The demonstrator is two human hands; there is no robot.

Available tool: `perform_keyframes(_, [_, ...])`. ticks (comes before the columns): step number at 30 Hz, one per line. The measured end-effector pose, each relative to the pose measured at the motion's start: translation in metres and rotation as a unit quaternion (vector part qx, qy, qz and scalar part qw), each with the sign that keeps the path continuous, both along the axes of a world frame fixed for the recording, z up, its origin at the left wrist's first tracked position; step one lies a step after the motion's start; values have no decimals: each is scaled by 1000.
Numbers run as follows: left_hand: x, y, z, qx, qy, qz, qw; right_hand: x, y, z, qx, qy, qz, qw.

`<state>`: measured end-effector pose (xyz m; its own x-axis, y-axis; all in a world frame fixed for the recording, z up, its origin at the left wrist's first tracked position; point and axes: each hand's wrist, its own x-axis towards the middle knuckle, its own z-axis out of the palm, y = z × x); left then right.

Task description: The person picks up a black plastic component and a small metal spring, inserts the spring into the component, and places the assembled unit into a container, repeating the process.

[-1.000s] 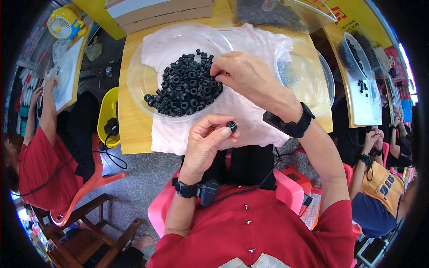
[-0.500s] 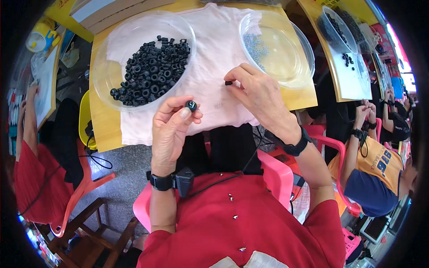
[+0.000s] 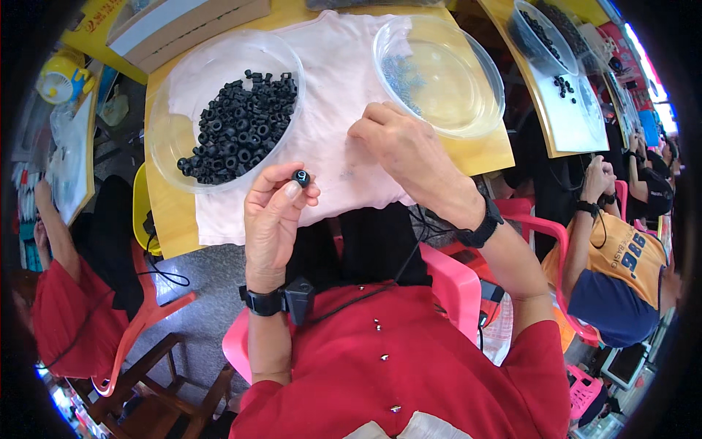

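My left hand (image 3: 272, 216) pinches a small black round rubber-like part (image 3: 300, 177) between thumb and fingers; a shiny light ring shows in its upturned end. To its left, a wide clear plastic basin (image 3: 170, 150) holds a heap of small black hollow parts (image 3: 245, 124). My right hand (image 3: 409, 155) is over the pale pink cloth (image 3: 333, 80) with fingers bent together, and whatever they hold is hidden behind them. Just beyond it stands a second clear basin (image 3: 468, 80), with tiny bluish-silver pieces (image 3: 406, 77) gathered along its left side.
The cloth covers part of a yellow wooden table (image 3: 170, 227). A cardboard box (image 3: 186, 29) sits at the far left. Co-workers sit on both sides; at the right table, a tub (image 3: 542, 36) holds black parts. A cable runs from my left wrist device (image 3: 298, 298).
My right hand has turned and shifted slightly left; the small black piece seen at its fingertips before no longer shows. The part in my left hand is tilted a little differently.
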<state>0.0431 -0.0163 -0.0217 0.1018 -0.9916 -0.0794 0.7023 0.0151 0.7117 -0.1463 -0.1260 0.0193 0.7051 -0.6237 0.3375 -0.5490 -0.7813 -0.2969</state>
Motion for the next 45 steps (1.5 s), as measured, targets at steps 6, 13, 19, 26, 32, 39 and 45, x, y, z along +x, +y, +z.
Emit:
perform_keyframes(6, [-1, -2, 3, 3, -3, 2, 1000, 6, 9, 10, -5, 82, 0, 997])
perform_keyframes(13, [-2, -1, 2, 13, -14, 5, 1000, 4, 8, 11, 17, 79, -19, 997])
perform_keyframes(19, [-8, 2, 10, 6, -31, 11, 999, -3, 9, 5, 90, -4, -48, 995])
perform_keyframes(26, [-24, 0, 13, 13, -27, 11, 999, -3, 9, -2, 77, -40, -56, 995])
perform_keyframes(32, [-29, 1, 10, 19, -22, 2, 1000, -3, 11, -1, 107, -56, -102, 987])
perform_keyframes(39, [-31, 1, 13, 23, -20, 0, 1000, -1, 5, -2, 98, -90, -74, 988])
perform_keyframes(45, [-30, 3, 16, 27, -25, 8, 999, 5, 25, 61, 373, -184, -24, 909])
